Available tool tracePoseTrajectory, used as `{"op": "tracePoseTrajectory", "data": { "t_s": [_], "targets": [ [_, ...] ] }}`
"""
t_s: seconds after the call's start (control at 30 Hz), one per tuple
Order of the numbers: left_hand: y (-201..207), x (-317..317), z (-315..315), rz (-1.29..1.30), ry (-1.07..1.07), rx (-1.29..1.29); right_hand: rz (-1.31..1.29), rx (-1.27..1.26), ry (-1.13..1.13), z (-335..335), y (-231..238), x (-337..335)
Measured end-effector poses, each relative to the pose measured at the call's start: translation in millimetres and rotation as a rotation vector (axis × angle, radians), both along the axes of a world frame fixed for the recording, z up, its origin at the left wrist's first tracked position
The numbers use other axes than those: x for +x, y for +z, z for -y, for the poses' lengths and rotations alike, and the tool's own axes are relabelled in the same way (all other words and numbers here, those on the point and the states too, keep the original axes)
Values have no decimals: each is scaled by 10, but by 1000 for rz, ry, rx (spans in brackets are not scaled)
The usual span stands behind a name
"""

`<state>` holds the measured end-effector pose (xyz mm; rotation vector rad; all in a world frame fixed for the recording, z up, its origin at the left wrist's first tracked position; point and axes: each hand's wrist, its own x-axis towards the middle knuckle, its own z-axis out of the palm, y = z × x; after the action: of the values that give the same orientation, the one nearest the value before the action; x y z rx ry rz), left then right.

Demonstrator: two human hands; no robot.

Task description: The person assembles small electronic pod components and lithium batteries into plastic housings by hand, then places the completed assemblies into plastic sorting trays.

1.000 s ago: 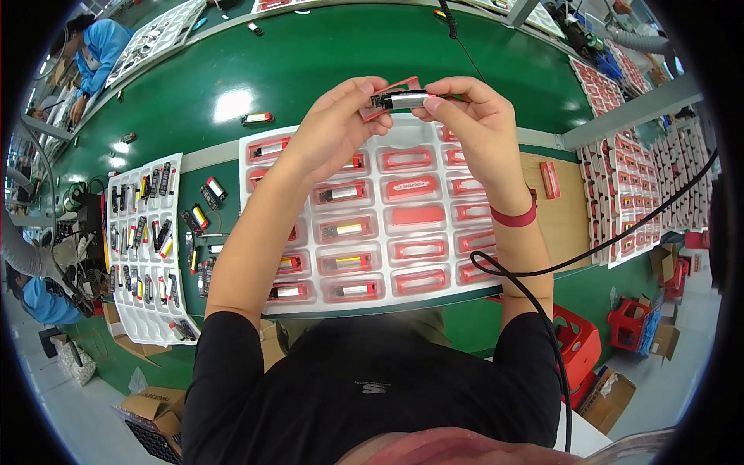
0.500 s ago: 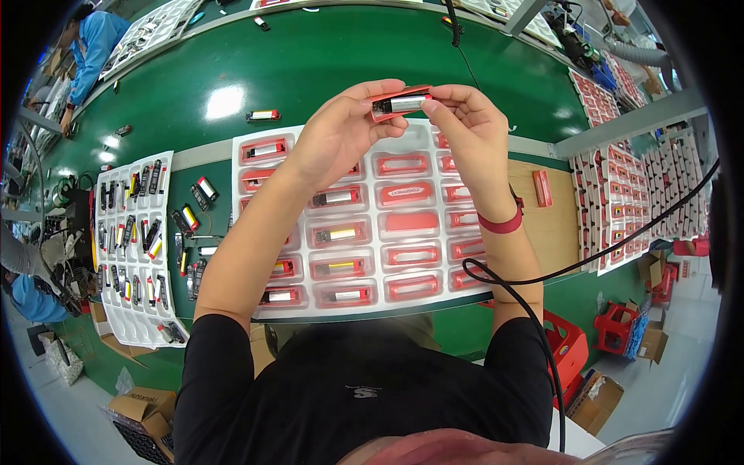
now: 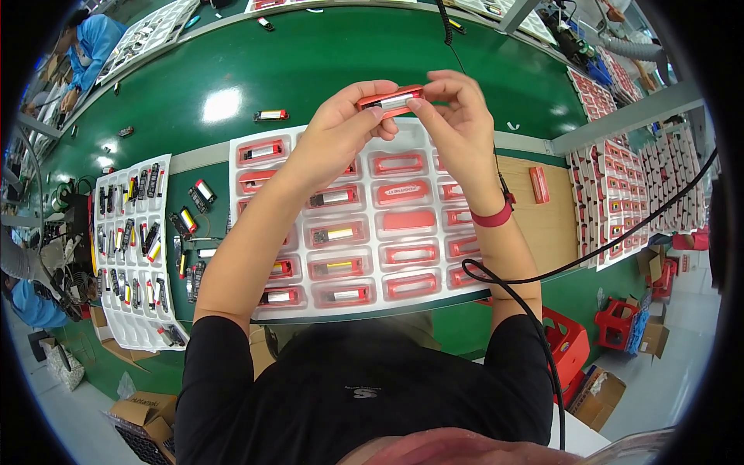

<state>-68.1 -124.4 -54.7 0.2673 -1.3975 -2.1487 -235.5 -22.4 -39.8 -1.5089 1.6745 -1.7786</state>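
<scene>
The left hand's grip was closed on a red casing, thumb near its nine o'clock end and fingers wrapped about the edges. The right hand had its thumb at the three o'clock end, fingers curled and partly blurred; whether that grip pinched or merely touched, I could not tell.

The casing was held up above the bench, open side toward the viewer, a silvery cell lying along it. Its long axis ran from just short of nine o'clock to just short of three, the right end slightly higher in view.

It looked light and stiff, its smooth shell probably a little slippery; the cell seemed the fragile part, so the long side walls or the ends would offer the safer hold.

Farther out, a white tray of red casings lay toward six o'clock, a loose battery unit at nine, and another red case on a wooden board at four.
</scene>
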Motion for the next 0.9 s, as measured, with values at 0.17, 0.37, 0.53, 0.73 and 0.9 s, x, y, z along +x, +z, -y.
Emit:
{"op": "tracePoseTrajectory", "data": {
  "t_s": [0.17, 0.37, 0.53, 0.73, 0.9],
  "targets": [
    [71, 62, -14, 281, 110, -308, 273, 191, 176, -26, 11, -122],
    [66, 85, 5, 329, 319, -869, -488, -62, 83, -61, 70, -166],
    [103, 110, -7, 332, 310, -764, -350, -45, 88, -35, 64, -173],
    [-311, 676, 1060, 828, 506, -1408, -272, 484, 98, 43, -281, -565],
    [-642, 698, 1302, 1104, 349, -1289, -853, 424, -46, 19, -586, -530]
  ]
}}
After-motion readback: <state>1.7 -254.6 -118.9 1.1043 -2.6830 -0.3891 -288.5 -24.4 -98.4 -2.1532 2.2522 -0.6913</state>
